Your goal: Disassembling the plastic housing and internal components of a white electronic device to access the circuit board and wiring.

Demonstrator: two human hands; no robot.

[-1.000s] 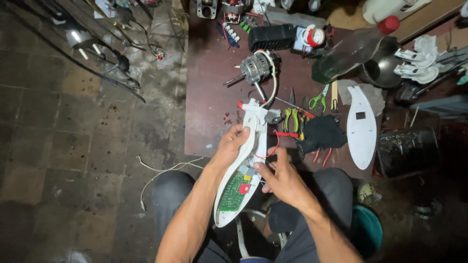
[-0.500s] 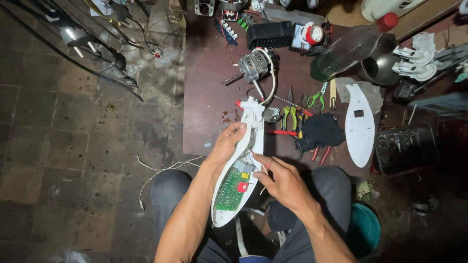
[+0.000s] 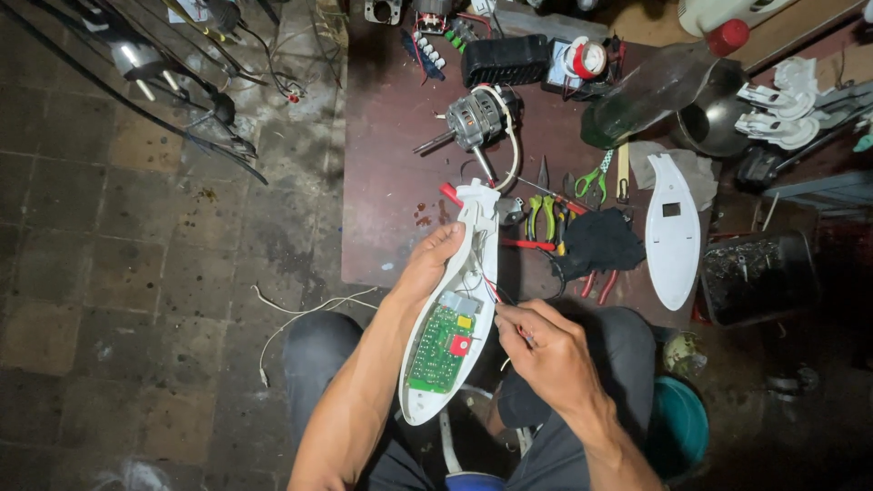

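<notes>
My left hand (image 3: 427,268) grips the side of a long white plastic housing (image 3: 466,264), held upright over my lap. Inside its lower half sits a green circuit board (image 3: 437,348) with a red part and a yellow part on it. My right hand (image 3: 546,350) is beside the housing's right edge, fingers pinched on thin wires (image 3: 494,291) that run out of the housing near the board's top. The matching white cover (image 3: 671,229) lies on the board to the right.
A brown work board (image 3: 391,182) holds a small electric motor (image 3: 477,118), green-handled pliers (image 3: 544,218), a black cloth (image 3: 600,244), a dark bottle (image 3: 650,91) and tape. A black tub (image 3: 755,277) stands right. White cable (image 3: 300,314) lies on the tiled floor.
My right hand slid from the housing's middle down and right, and it now pinches the wires. The housing stays in my left hand, a little more upright.
</notes>
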